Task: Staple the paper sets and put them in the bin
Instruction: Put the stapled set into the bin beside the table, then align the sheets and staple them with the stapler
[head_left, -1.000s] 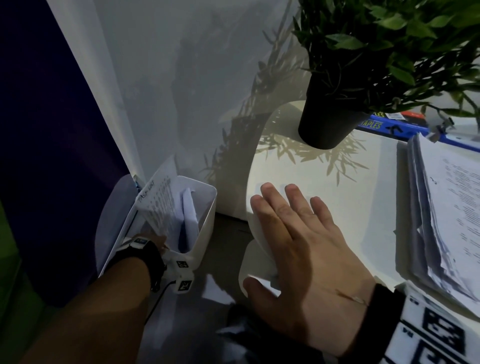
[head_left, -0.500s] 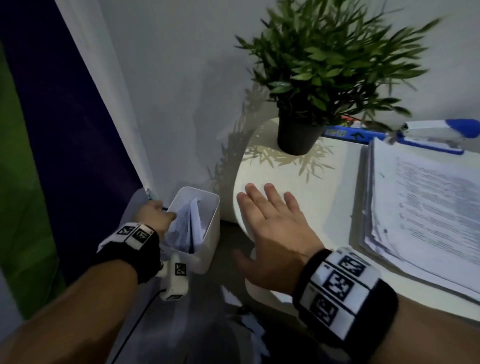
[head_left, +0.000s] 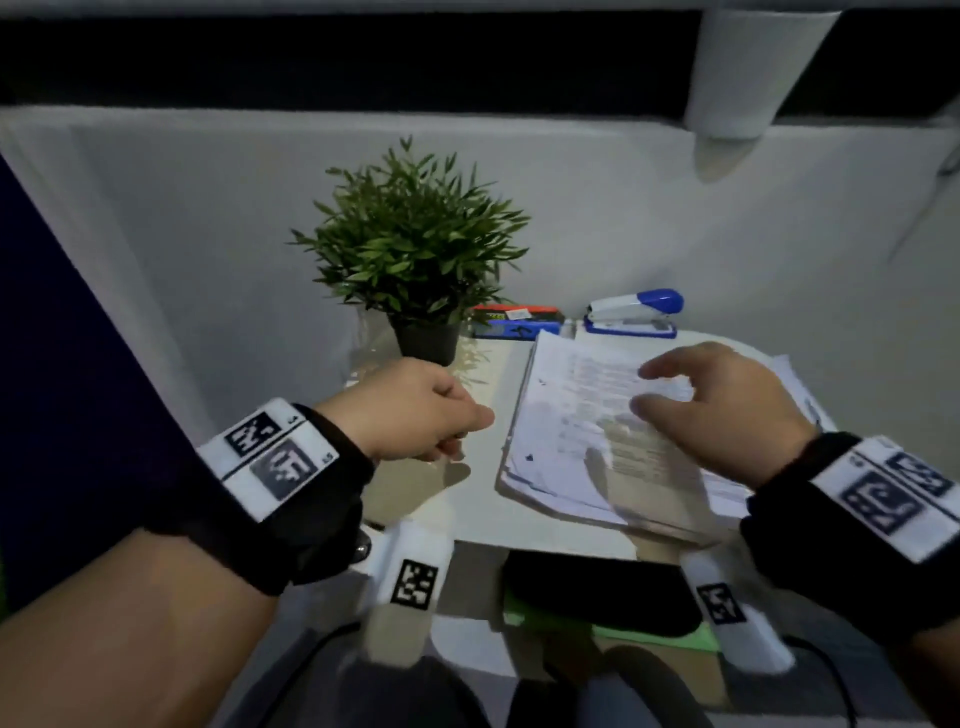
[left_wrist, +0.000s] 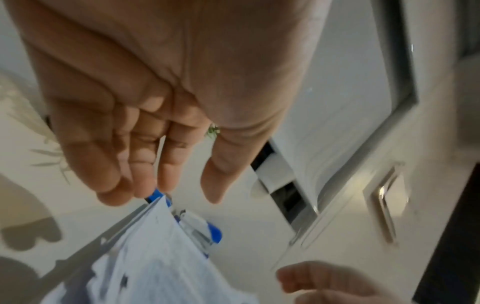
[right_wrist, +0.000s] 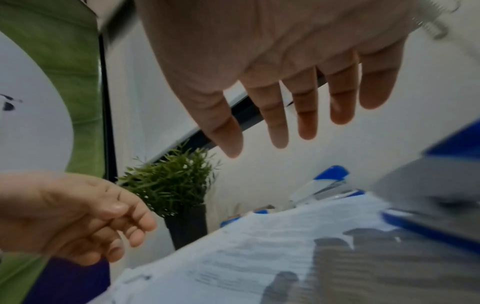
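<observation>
A thick stack of printed paper sets (head_left: 582, 447) lies on the white table (head_left: 545, 535). Behind it sits a blue-and-white stapler (head_left: 634, 312). My left hand (head_left: 467, 431) hovers left of the stack with loosely curled fingers and holds nothing; the left wrist view shows its empty palm (left_wrist: 182, 191) above the stack's corner (left_wrist: 155, 257) and the stapler (left_wrist: 202, 230). My right hand (head_left: 649, 387) hangs over the stack with straight, spread fingers (right_wrist: 279, 123), apart from the paper (right_wrist: 259, 257). The bin is out of view.
A potted green plant (head_left: 415, 260) stands at the table's back left. Blue and red staple boxes (head_left: 514, 322) lie between the plant and the stapler. A white wall closes the back. A dark object (head_left: 597, 592) sits below the table's front edge.
My left hand has come up from the bin on the floor to the table. My right hand moved from the table's left edge to over the stack. The view swung right, away from the bin.
</observation>
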